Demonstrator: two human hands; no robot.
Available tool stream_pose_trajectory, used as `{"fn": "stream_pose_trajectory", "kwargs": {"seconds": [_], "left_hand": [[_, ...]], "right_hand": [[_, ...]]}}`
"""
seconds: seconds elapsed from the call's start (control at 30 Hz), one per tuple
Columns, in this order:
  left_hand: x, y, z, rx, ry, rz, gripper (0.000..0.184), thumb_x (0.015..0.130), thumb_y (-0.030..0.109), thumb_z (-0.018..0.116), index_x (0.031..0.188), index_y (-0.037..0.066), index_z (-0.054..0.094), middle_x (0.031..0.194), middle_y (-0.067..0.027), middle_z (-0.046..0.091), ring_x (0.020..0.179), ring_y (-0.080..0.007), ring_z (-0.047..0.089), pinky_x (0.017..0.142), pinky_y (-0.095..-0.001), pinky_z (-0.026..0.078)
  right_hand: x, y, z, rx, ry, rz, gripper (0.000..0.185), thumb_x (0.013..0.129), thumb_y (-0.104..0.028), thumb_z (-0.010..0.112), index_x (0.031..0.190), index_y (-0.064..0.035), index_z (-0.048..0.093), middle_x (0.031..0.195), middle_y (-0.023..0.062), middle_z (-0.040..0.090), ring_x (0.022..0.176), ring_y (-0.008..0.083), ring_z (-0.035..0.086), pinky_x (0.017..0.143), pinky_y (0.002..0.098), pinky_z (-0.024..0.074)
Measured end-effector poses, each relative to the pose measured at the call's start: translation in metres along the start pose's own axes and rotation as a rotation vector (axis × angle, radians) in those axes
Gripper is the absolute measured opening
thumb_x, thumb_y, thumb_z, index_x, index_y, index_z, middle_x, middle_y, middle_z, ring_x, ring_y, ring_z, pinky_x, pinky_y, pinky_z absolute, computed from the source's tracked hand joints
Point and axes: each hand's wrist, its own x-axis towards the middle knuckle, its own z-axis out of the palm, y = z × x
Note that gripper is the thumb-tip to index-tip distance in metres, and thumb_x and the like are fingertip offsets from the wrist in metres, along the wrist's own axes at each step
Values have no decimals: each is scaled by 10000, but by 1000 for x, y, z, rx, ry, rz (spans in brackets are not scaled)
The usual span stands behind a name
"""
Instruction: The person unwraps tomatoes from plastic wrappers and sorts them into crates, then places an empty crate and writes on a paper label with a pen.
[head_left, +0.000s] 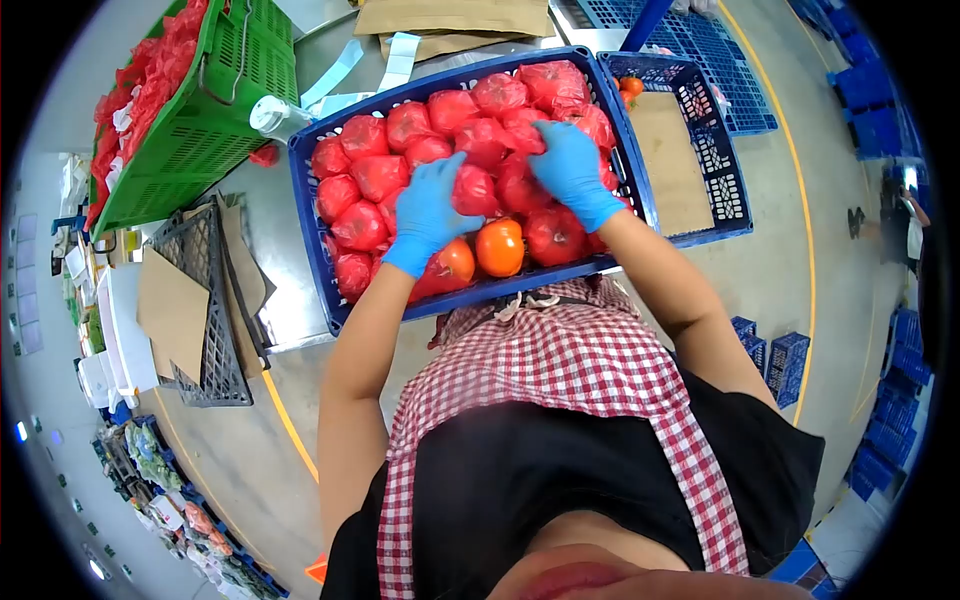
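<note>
A blue plastic crate (322,262) in front of me is packed with tomatoes in red plastic wrapping. My left hand (428,215), in a blue glove, curls its fingers and thumb around the side of one wrapped tomato (474,190). Just right of it, my right hand (577,178), gloved too, reaches over another wrapped tomato (519,186) with bent fingers against it. Its fingertips are partly hidden. Near the crate's front edge sits a bare orange-red tomato (500,248), with a partly unwrapped one (455,262) beside it under my left wrist.
A green crate (190,150) with red wrapping stands at the left, near a white-capped bottle (275,117). To the right, a second blue crate (742,190) holds cardboard (675,165) and a few tomatoes (630,88). Cardboard sheets (450,18) lie behind; a dark crate (215,330) leans left.
</note>
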Motion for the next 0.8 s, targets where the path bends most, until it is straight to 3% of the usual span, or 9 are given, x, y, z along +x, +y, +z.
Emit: {"fn": "stream_pose_trajectory", "kwargs": {"seconds": [0.17, 0.23, 0.37, 0.4, 0.43, 0.5, 0.6, 0.7, 0.8], "left_hand": [[6, -59, -3, -1328, 113, -517, 409, 772, 156, 724, 1134, 14, 597, 1114, -81, 622, 1021, -141, 575, 867, -277, 472], [19, -79, 9, -1252, 108, -631, 355, 802, 156, 697, 1114, 14, 608, 1080, -64, 628, 998, -125, 575, 849, -267, 478], [23, -53, -3, -1141, 165, -738, 341, 860, 234, 638, 1121, 17, 606, 1057, -51, 626, 963, -129, 578, 833, -268, 485], [24, -58, -6, -1414, 121, -874, 376, 897, 284, 572, 1158, 13, 575, 1048, -52, 618, 941, -153, 583, 852, -270, 478], [20, -63, -6, -1830, 195, -733, 403, 911, 290, 535, 1199, 8, 534, 1081, -75, 612, 951, -194, 593, 876, -299, 480], [-3, -89, -22, -1935, 385, -505, 409, 913, 272, 522, 1219, 0, 508, 1140, -100, 599, 1007, -217, 591, 886, -344, 492], [-3, -73, -87, -1637, 295, -647, 433, 891, 300, 549, 1215, 14, 528, 1166, -126, 596, 1034, -255, 603, 883, -373, 501], [-33, -45, -97, -516, -66, -173, 536, 816, 390, 634, 1228, 60, 538, 1162, -140, 605, 999, -271, 622, 861, -365, 502], [-69, -16, -60, -132, -404, -95, 755, 646, 500, 738, 1257, 114, 519, 1107, -154, 619, 933, -293, 632, 771, -380, 507]], "right_hand": [[-2, 28, -20, 488, -340, 195, 416, 708, -307, 713, 1036, -60, 644, 898, 209, 631, 887, 316, 620, 783, 398, 489], [-4, 2, -33, 184, -267, -162, 582, 689, -337, 745, 1190, -94, 577, 1152, 195, 538, 1077, 355, 510, 905, 425, 408], [-13, -20, -4, -65, -261, -418, 455, 669, -214, 704, 1105, -125, 605, 1000, 112, 550, 1025, 293, 502, 904, 385, 400], [-14, -18, 8, -51, -249, -474, 412, 675, -189, 690, 1073, -123, 612, 988, 104, 555, 1023, 288, 506, 904, 382, 402], [-14, -20, 11, -37, -237, -531, 369, 680, -164, 676, 1042, -120, 620, 977, 96, 560, 1020, 284, 510, 903, 379, 403], [-15, -16, 15, 127, -119, -276, 256, 729, -57, 585, 983, -64, 616, 917, 96, 609, 873, 303, 570, 813, 369, 457], [-2, 14, 5, 640, 107, 378, 224, 786, -50, 542, 998, -29, 613, 910, 141, 643, 815, 311, 617, 746, 370, 497], [15, 36, -59, 1267, 70, 632, 277, 809, -179, 596, 1064, -72, 620, 952, 168, 646, 897, 256, 642, 762, 344, 507], [-3, 12, -99, 405, -393, 305, 358, 766, -252, 640, 1093, -110, 617, 975, 148, 647, 893, 267, 640, 788, 341, 500]]}}
